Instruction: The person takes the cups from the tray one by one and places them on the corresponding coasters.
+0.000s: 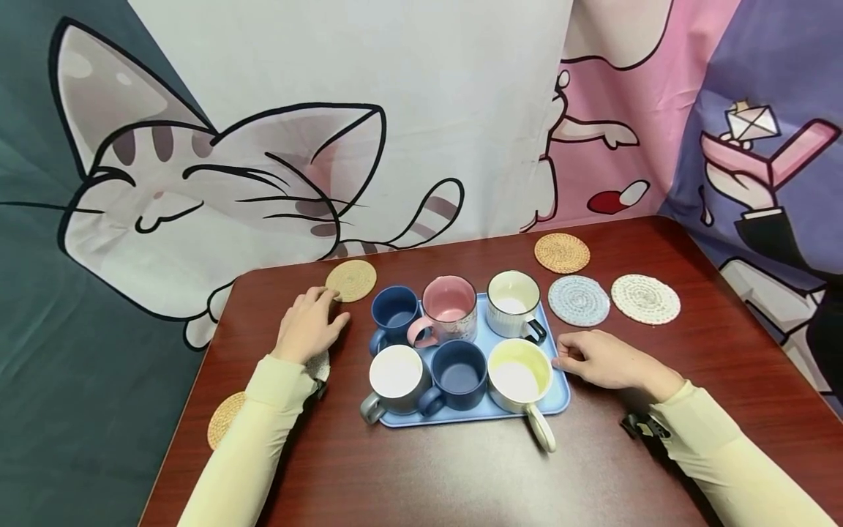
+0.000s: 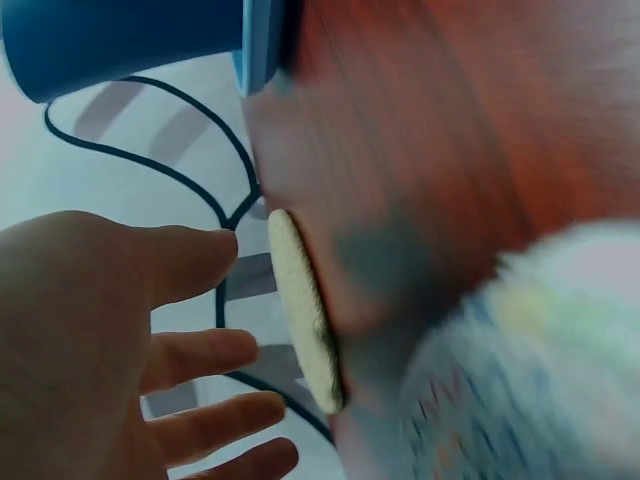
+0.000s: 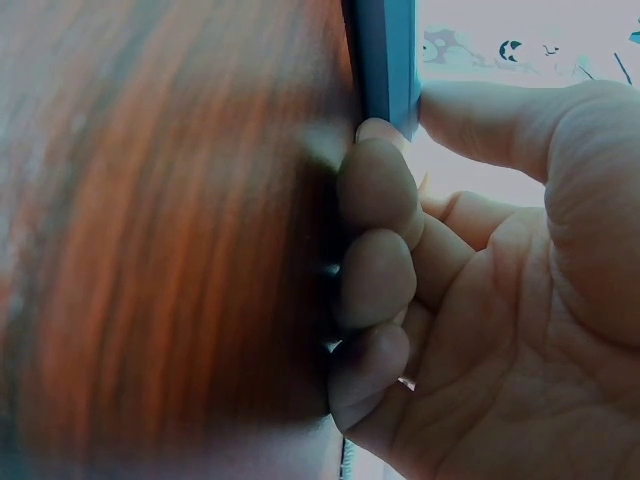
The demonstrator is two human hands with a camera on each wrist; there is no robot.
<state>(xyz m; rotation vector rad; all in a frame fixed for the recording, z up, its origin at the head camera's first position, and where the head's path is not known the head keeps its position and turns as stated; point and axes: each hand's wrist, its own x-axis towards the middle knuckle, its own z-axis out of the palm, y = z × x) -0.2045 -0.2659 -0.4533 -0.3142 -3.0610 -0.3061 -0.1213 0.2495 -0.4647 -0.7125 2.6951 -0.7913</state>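
While six mugs are all sitting on the blue tray (image 1: 558, 399) at the centre of the frame, none is standing on a coaster, so I judge the work as barely begun; the lifting and placing all seem to be left. The left hand (image 1: 308, 324) is lying relaxed and flat on the table (image 1: 461, 468) left of the tray, holding nothing, its fingertips reaching the edge of the tan coaster (image 1: 352, 280) at upper left of the tray; the left wrist view is showing that coaster (image 2: 305, 315) edge-on just beyond the straightened fingers (image 2: 200, 355). The right hand (image 1: 602, 360) is curling at the tray's right edge; in the right wrist view its thumb (image 3: 480, 115) and bent fingers (image 3: 375, 185) are pinching the tray rim (image 3: 385, 60).

The tray is lying flat with its long axis running left to right across the frame, slightly tilted so its right end is sitting lower; the mugs are standing upright in two rows of three. The cream mug (image 1: 520, 375) at lower right is pointing its handle toward the bottom of the frame, overhanging the tray edge.

Further coasters are waiting: a brown one (image 1: 562, 253), a pale blue one (image 1: 579, 300) and a white one (image 1: 645, 298) at upper right of the tray, another tan one (image 1: 224, 419) at lower left, and one more mostly hidden under the left wrist.
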